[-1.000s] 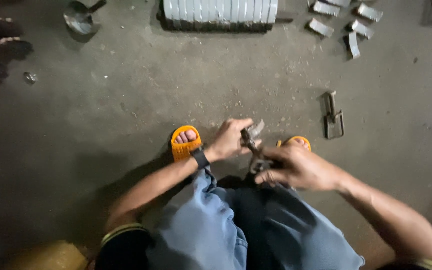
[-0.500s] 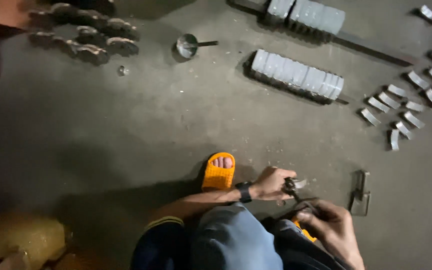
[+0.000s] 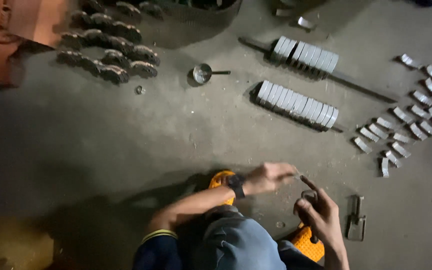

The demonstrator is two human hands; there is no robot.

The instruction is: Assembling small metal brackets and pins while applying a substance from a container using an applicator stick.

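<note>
My left hand [image 3: 272, 177], with a dark watch on the wrist, is closed around a small pale metal piece above my knee. Just right of it, my right hand [image 3: 317, 212] grips a dark tool whose end rises between thumb and fingers; the two hands nearly touch. Both hover over the concrete floor between my orange sandals [image 3: 307, 244]. What exactly the left fingers pinch is blurred.
Two rows of stacked metal plates on rods [image 3: 296, 104] lie ahead. Several loose metal pieces [image 3: 397, 136] are scattered at right. A small clamp-like tool [image 3: 356, 219] lies by my right foot. A metal cup [image 3: 202, 73] and rusty toothed discs [image 3: 107, 55] sit at upper left.
The view has tilted up and left, showing more of the floor and the discs. My hands have drifted right and slightly apart, the right hand now lower.
</note>
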